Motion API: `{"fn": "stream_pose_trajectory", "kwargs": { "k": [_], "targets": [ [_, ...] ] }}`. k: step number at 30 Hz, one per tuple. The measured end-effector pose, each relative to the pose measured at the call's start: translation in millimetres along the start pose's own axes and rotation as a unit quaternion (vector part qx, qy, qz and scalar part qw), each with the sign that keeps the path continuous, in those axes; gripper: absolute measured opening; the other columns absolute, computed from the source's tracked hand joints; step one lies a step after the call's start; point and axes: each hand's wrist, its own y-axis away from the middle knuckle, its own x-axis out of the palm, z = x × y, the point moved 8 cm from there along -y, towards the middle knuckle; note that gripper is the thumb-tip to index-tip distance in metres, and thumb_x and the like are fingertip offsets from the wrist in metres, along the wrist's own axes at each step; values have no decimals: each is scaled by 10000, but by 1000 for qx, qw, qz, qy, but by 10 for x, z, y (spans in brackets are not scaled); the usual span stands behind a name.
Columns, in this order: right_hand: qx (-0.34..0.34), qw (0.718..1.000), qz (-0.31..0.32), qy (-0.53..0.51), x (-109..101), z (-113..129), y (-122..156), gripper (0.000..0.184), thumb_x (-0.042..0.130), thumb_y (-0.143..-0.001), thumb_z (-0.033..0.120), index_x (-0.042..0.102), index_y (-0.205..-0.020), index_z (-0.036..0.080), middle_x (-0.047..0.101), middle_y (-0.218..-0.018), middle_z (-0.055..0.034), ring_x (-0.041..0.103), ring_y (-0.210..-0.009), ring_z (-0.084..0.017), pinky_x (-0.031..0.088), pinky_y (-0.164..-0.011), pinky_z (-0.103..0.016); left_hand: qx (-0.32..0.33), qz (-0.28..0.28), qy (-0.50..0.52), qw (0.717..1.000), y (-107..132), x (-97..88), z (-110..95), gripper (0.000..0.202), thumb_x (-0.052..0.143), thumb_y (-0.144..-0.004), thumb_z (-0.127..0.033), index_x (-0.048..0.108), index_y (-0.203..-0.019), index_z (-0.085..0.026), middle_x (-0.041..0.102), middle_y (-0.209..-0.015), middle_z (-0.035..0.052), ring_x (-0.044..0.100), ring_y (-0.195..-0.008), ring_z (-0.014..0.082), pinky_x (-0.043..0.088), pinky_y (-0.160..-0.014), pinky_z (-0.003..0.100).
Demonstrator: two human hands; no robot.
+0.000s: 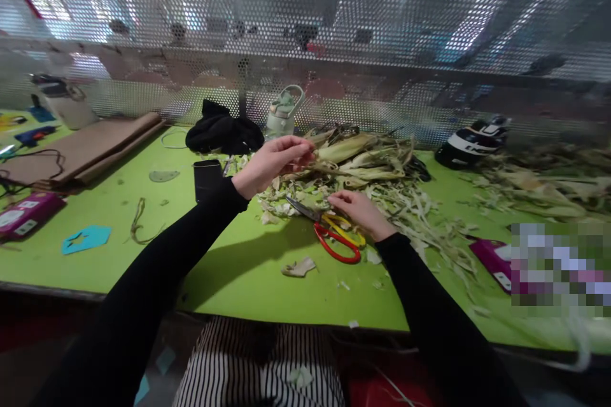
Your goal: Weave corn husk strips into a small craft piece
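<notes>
My left hand (274, 164) is raised at the near edge of a pile of dried corn husks (353, 149), with its thumb and fingers pinched together. Whatever lies between those fingertips is too small to make out. Lower and to the right, my right hand (359, 210) hovers over cut husk scraps (405, 203), its fingers also closed in a pinch; I cannot see what is in them. Just beside it lie scissors (337, 238) with one red and one yellow handle loop, blades pointing to the far left. A curled husk piece (299, 267) rests nearer the table edge.
Behind the table rises a perforated metal screen (191, 44). Along it stand a green bottle (281, 111), a black cloth (222, 130) and a black bottle (470, 143). A black box (207, 179), blue paper tag (86, 240) and purple box (33, 213) lie left; another person's blurred sleeve is at right.
</notes>
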Motion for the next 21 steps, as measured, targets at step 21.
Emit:
{"fn": "stream_pose_trajectory", "kwargs": {
  "k": [21],
  "targets": [
    [-80,975,-195,72,-182,-71,34,345,602,-819,501,691,-928,187,750,-968,-130,659,-886,-284,494,-859,-453,-81,74,-639,761,-81,-340,730,251,555,-850,-202,752,-1000,-161,757,-1030,89,684,-941,218,493,-821,289]
  ]
}}
